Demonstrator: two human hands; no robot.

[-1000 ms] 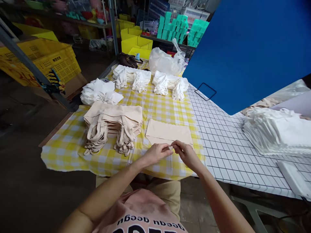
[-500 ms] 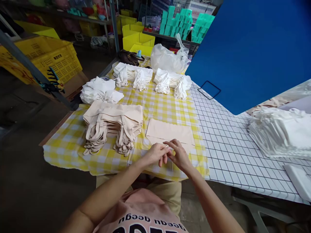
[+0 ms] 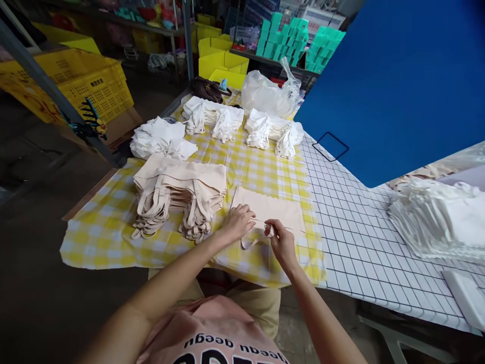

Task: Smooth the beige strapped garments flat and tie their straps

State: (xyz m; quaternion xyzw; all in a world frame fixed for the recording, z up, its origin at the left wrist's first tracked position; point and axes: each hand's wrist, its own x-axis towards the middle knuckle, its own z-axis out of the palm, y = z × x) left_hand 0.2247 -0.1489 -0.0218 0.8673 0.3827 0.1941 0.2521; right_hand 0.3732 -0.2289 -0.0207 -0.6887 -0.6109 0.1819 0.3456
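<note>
A flat beige cloth bag point(image 3: 271, 212) lies on the yellow checked tablecloth point(image 3: 109, 227) in front of me. My left hand point(image 3: 238, 222) rests on the bag's near left edge and pinches it. My right hand point(image 3: 280, 241) grips the bag's beige strap point(image 3: 253, 241), which loops toward me between the hands. A stack of folded beige bags point(image 3: 178, 194) with hanging straps sits just left of my left hand.
Piles of white bags point(image 3: 161, 139) point(image 3: 215, 117) point(image 3: 275, 132) lie further back, beside a clear plastic bag point(image 3: 269, 96). A blue board point(image 3: 397, 76) stands at the right over the white gridded table point(image 3: 352, 232). More white fabric point(image 3: 435, 217) lies far right. Yellow crates point(image 3: 81, 83) stand at left.
My hands have moved apart from a joined pinch at the bag's near edge. The left hand shifted up onto the bag and the strap loop now shows between them.
</note>
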